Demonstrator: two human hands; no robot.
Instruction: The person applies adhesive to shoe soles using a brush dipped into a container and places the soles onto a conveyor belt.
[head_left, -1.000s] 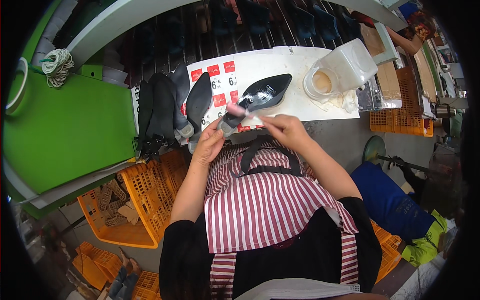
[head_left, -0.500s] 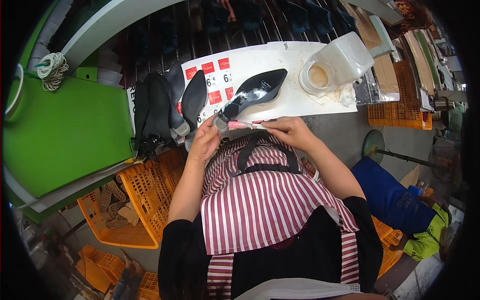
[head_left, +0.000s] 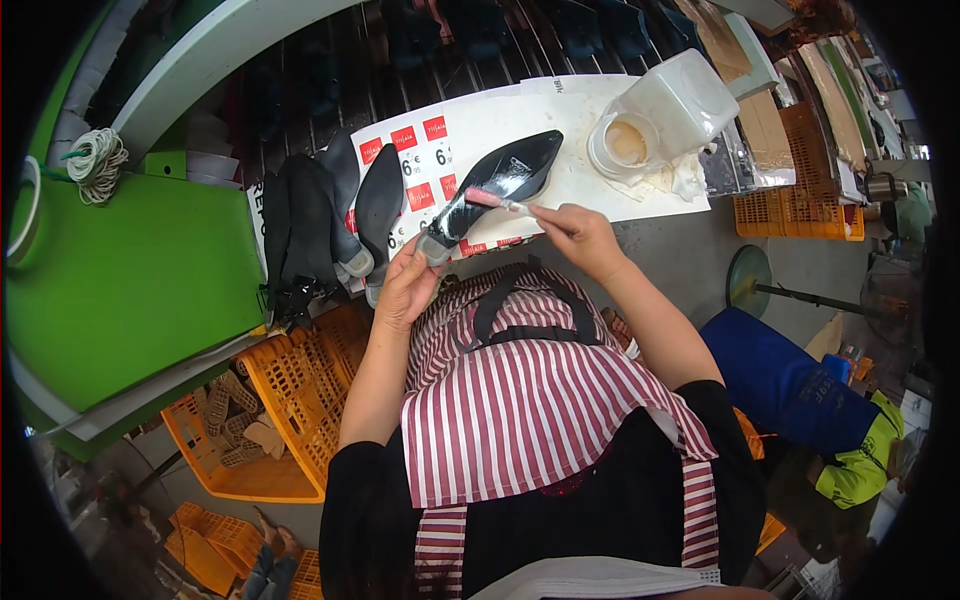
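A black, pointed shoe bottom point(head_left: 518, 163) with a grey heel end lies over the white printed sheet point(head_left: 578, 195), its toe pointing away to the right. Its surface has a wet shine. My left hand point(head_left: 402, 288) is closed around the heel end. Pinched in my right hand point(head_left: 584, 240) is a small brush point(head_left: 488, 199) with a pink head and pale handle. That pink head rests on or just over the middle of the shoe bottom; contact is hard to tell. More dark shoe bottoms point(head_left: 379, 205) lean together just left of the sheet.
A white tub point(head_left: 627, 143) of pale liquid, with a translucent container point(head_left: 690, 95) tilted against it, stands at the sheet's right end. A green table point(head_left: 130, 270) is at the left. Orange crates point(head_left: 290, 420) sit below it. At the right is another person point(head_left: 850, 450).
My right hand has raised the brush from beside the heel end to the middle of the shoe bottom. My left hand still holds the heel, and the shoe bottom has tilted slightly.
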